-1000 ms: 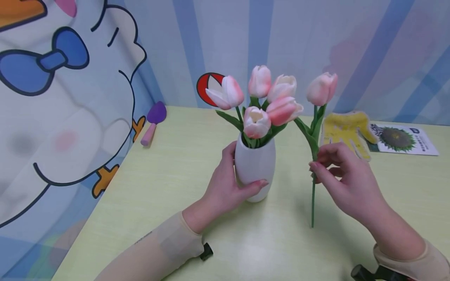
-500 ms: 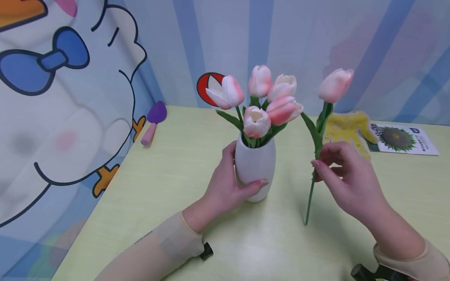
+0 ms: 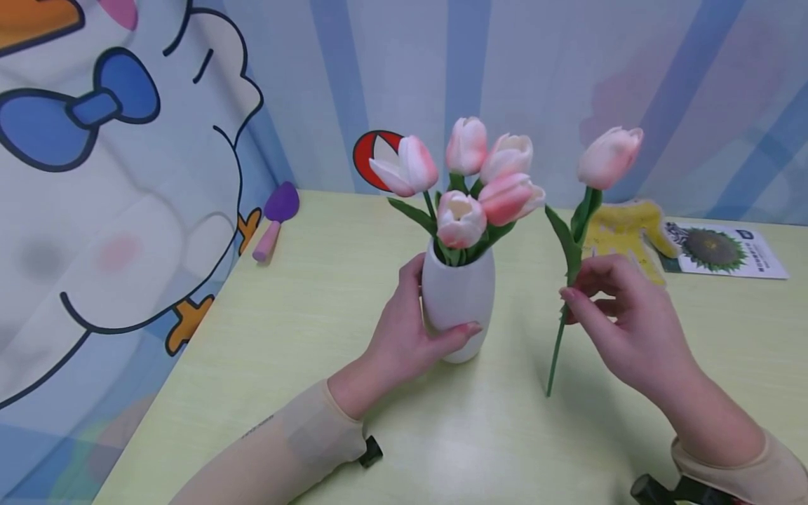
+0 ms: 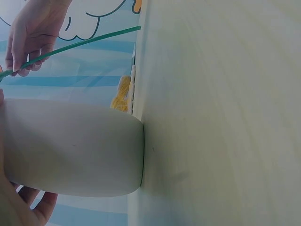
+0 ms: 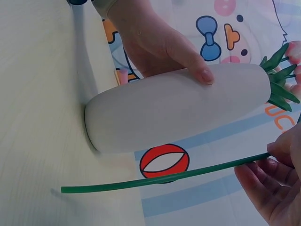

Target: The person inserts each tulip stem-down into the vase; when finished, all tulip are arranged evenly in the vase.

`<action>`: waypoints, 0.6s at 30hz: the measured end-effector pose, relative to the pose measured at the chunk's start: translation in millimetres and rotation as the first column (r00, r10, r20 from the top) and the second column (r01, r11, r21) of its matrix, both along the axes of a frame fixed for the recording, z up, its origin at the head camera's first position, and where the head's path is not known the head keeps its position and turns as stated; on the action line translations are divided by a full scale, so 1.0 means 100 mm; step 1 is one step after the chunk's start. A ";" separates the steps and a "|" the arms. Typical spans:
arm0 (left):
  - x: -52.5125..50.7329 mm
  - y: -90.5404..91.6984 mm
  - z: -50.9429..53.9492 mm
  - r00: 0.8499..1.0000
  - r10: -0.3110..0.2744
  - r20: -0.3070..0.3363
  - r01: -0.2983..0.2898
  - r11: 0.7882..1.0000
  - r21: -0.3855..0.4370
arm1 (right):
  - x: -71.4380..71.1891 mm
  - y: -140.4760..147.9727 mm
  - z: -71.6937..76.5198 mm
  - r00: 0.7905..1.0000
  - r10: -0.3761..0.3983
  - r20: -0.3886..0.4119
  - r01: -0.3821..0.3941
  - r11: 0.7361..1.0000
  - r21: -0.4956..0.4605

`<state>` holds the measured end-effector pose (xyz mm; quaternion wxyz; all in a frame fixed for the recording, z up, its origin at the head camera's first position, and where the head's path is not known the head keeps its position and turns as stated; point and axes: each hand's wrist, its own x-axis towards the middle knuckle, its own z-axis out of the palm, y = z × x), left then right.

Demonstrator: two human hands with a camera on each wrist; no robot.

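A white vase (image 3: 457, 298) stands upright on the pale table (image 3: 303, 301), holding several pink-and-white tulips (image 3: 461, 221) with green leaves. My left hand (image 3: 407, 340) grips the vase from its left side, thumb across the front. To the right of the vase, my right hand (image 3: 625, 322) pinches a single tulip (image 3: 609, 158) by its green stem, between thumb and fingers. That tulip leans right at the top. Its bare lower stem (image 5: 164, 179) points down toward the table in the right wrist view. Whether the tip touches the table I cannot tell.
A purple toy trowel (image 3: 281, 203) with a pink handle lies at the back left. At the back right are a yellow glove (image 3: 621, 228) and a card with a green plant picture (image 3: 713, 250). A cartoon-printed wall (image 3: 404, 63) borders the table.
The tulip in my right hand has tilted: its bloom has moved right, and the stem's lower end has swung left and slightly up. My left hand and the vase stay put.
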<state>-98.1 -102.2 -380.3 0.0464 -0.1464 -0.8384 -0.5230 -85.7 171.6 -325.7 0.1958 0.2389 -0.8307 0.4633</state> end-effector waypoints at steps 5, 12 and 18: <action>0.00 0.00 0.01 1.000 0.000 -0.006 0.000 1.000 0.006 | 0.00 0.00 0.00 1.000 0.004 0.000 -0.004 1.000 -0.001; 0.00 0.00 0.00 1.000 0.001 -0.022 -0.001 1.000 0.008 | 0.01 -0.01 0.01 1.000 -0.003 0.004 0.003 1.000 -0.002; 0.01 0.00 0.01 1.000 0.002 -0.021 -0.002 1.000 0.003 | 0.02 -0.01 0.02 1.000 -0.013 0.001 0.013 0.999 -0.033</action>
